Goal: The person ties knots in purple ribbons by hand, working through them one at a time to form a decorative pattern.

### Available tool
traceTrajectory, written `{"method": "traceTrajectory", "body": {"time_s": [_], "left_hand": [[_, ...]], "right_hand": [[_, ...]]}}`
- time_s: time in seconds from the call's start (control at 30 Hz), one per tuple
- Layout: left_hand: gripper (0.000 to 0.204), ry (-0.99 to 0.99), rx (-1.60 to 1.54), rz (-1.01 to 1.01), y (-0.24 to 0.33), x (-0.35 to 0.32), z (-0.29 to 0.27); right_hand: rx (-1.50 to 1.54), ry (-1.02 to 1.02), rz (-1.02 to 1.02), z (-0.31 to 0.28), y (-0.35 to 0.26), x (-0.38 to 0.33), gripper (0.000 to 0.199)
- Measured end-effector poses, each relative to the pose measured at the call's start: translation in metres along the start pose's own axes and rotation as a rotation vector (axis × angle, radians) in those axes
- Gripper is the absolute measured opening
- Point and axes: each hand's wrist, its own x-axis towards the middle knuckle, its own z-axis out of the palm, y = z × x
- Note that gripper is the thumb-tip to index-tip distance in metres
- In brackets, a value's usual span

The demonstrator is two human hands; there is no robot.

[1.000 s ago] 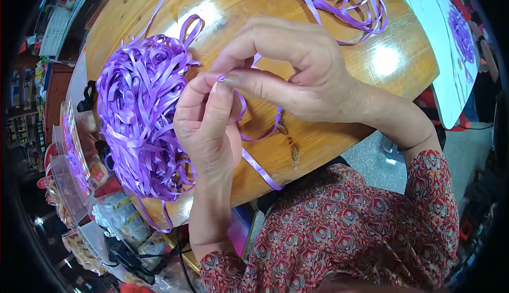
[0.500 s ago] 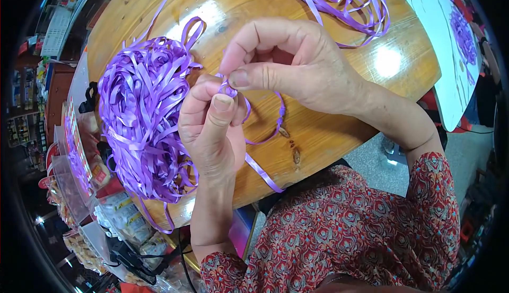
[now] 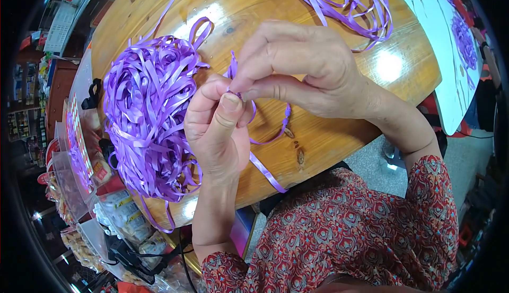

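Over the wooden table, my left hand (image 3: 217,123) pinches a purple ribbon (image 3: 262,171) between thumb and forefinger. My right hand (image 3: 313,70) meets it there, thumb and fingertips closed on the same ribbon. The small part between the fingertips is mostly hidden. A ribbon end sticks up behind the fingers, and another length hangs down to the table's near edge. To the right of my left hand a strand with several small knots (image 3: 287,114) curves down onto the wood. Left of my hands lies a big tangled heap of purple ribbon (image 3: 151,118).
Loose loops of purple ribbon (image 3: 366,15) lie at the far right of the wooden table (image 3: 339,139). A white marble-patterned surface (image 3: 424,33) adjoins on the right, bearing more ribbon. Bagged goods (image 3: 124,216) and a black cable stand at the lower left. Shelves line the far left.
My right hand has turned and its fingers have come down to the left thumb. A ribbon end now shows above the pinch. The whole view has shifted slightly.
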Motion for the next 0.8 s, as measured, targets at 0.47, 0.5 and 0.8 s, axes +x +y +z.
{"method": "traceTrajectory", "body": {"time_s": [0.47, 0.5, 0.8], "left_hand": [[0.024, 0.002, 0.023, -0.121, 0.003, -0.002, -0.002], [0.024, 0.006, 0.024, -0.12, 0.004, -0.002, -0.003], [0.014, -0.006, -0.043, -0.087, 0.007, 0.0, 0.004]], "right_hand": [[0.057, -0.018, 0.127, -0.001, -0.002, -0.005, 0.01], [0.061, -0.02, 0.126, 0.0, -0.002, -0.005, 0.01], [0.682, 0.041, 0.689, 0.0, -0.01, -0.001, 0.009]]}}
